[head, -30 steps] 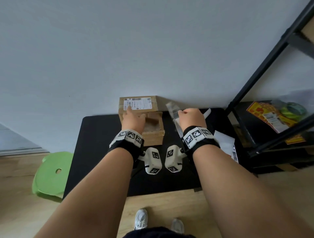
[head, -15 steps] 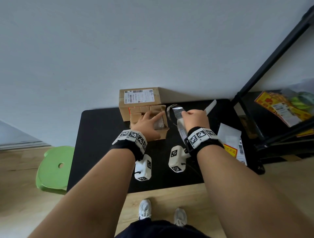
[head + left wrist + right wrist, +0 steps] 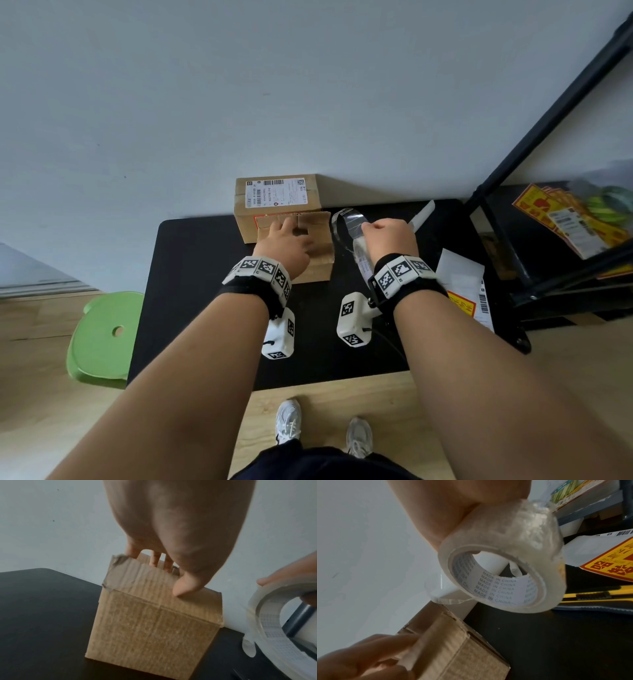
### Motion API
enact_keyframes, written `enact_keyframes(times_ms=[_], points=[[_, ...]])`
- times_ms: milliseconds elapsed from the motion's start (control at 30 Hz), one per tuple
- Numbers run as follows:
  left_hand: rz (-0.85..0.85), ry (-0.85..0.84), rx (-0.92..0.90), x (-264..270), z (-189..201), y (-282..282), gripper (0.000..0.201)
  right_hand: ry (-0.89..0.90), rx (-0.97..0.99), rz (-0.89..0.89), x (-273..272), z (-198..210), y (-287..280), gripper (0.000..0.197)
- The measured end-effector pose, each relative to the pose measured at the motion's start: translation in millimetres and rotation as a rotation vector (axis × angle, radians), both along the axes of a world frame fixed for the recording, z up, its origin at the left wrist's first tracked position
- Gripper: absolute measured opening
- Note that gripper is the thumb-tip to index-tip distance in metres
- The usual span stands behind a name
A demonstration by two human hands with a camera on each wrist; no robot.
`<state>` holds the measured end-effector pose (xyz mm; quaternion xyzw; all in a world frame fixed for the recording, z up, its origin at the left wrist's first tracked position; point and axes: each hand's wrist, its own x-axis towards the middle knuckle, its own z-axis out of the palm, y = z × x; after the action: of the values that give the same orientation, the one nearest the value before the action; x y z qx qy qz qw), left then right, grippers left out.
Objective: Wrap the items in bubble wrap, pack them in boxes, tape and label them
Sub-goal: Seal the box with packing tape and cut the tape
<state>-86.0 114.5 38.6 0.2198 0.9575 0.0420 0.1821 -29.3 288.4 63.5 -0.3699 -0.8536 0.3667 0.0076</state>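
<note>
A small brown cardboard box (image 3: 320, 260) (image 3: 154, 628) (image 3: 453, 649) stands on the black table (image 3: 205, 274). My left hand (image 3: 287, 240) (image 3: 171, 534) (image 3: 368, 660) lies over its top. The thumb presses the near flap and the straight fingers press the far flaps down. To the right of the box, above the table, my right hand (image 3: 387, 236) (image 3: 453, 507) grips a roll of clear tape (image 3: 349, 229) (image 3: 274, 622) (image 3: 505, 574). A short loose end of tape hangs from the roll. What is inside the box is hidden.
A larger box with a shipping label (image 3: 277, 195) sits behind the small one, against the wall. A white tube (image 3: 423, 214), paper labels (image 3: 462, 284) and a yellow-black utility knife (image 3: 590, 597) lie at the right. A black shelf (image 3: 548, 257) holds red-yellow stickers (image 3: 548, 212). A green stool (image 3: 102, 335) stands left.
My left hand has come back from the labelled box onto the small box's flaps and is pressing them down. My right hand has turned the tape roll more upright beside the box.
</note>
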Motion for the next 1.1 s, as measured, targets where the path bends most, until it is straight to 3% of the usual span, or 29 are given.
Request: enact_keyframes(times_ms=[167, 267, 333, 433, 500, 600, 700, 1100], points=[[-0.002, 0.247, 0.058, -3.3, -9.9, -2.7, 0.047, -0.011, -0.007, -0.004, -3.8, -1.4, -2.4, 0.045], [-0.004, 0.388, -0.009, -7.8, -14.3, -0.4, 0.07, -0.016, -0.008, -0.014, -6.4, -2.9, -2.4, 0.046], [0.003, 0.301, -0.008, -13.2, -13.3, -0.2, 0.081, -0.016, -0.017, -0.015, -8.0, -3.6, -2.8, 0.044], [-0.053, 0.211, 0.007, -16.3, -12.4, -2.2, 0.051, 0.009, -0.033, -0.013, -10.1, -4.1, -2.9, 0.04], [-0.051, 0.116, 0.016, -14.5, -13.1, -3.6, 0.044, 0.034, -0.026, -0.014, -11.1, -3.6, -2.4, 0.04], [-0.036, -0.02, -0.043, -11.9, -17.2, -3.3, 0.059, 0.049, -0.028, -0.003, -11.1, -3.3, -0.9, 0.043], [-0.041, -0.041, -0.091, -12.3, -17.9, -5.5, 0.081, 0.048, -0.049, 0.023, -10.0, -4.6, -1.0, 0.041], [-0.055, -0.072, 0.075, 1.5, -18.1, -4.1, 0.088, 0.09, -0.111, 0.056, -2.1, 0.4, 11.7, 0.033]])
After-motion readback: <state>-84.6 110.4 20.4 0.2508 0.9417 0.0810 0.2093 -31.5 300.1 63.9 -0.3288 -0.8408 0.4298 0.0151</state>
